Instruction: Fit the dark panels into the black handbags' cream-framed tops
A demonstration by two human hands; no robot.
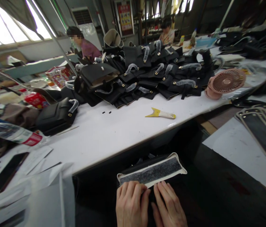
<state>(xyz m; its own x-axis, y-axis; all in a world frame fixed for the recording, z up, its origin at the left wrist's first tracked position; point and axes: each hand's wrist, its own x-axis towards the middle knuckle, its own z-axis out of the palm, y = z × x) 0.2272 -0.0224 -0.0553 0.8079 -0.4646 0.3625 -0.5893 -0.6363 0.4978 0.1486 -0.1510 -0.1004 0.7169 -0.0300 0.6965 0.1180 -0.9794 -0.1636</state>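
My left hand point(131, 203) and my right hand point(169, 205) rest side by side at the bottom centre, below the table's front edge. Both press with fingers together on the near edge of a flat black bag panel point(151, 171) with a white border and a grey strip along it. The panel lies over my lap, tilted up to the right. What lies under my fingers is hidden.
A white worktable point(114, 132) carries a heap of black handbags point(147, 75), one black bag point(56, 116), a yellow scraper point(160, 114), a pink fan point(226, 82) and a plastic bottle point(14, 134). Black oval panels point(262, 132) lie right. Two people sit beyond.
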